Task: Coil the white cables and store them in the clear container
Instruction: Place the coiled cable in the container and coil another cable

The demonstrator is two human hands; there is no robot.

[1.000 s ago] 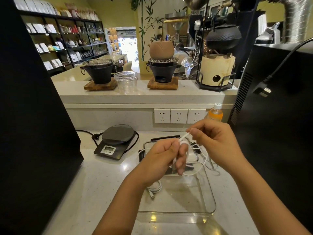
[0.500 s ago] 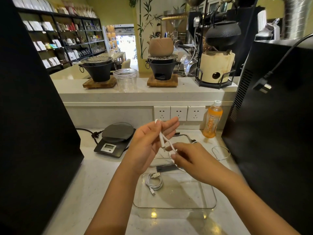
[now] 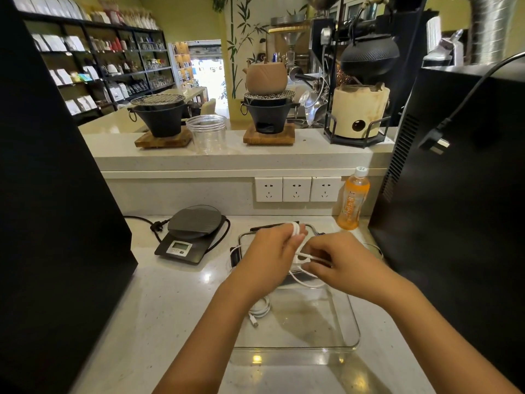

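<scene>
- Left hand (image 3: 267, 260) fingers are curling round a thin, smooth white cable (image 3: 297, 233) looped over their tips.
- Right hand (image 3: 342, 265) is pinching the cable's loose strand just beside them.
- Both are hovering over the clear rectangular glass container (image 3: 350, 322); a second coiled white cable (image 3: 260, 308) is lying inside, near-left.

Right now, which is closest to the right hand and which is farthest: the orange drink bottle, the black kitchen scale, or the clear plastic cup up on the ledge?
From the right hand:
1. Orange drink bottle, behind it, right.
2. Black kitchen scale, left.
3. Clear plastic cup, upper ledge, far back.
</scene>
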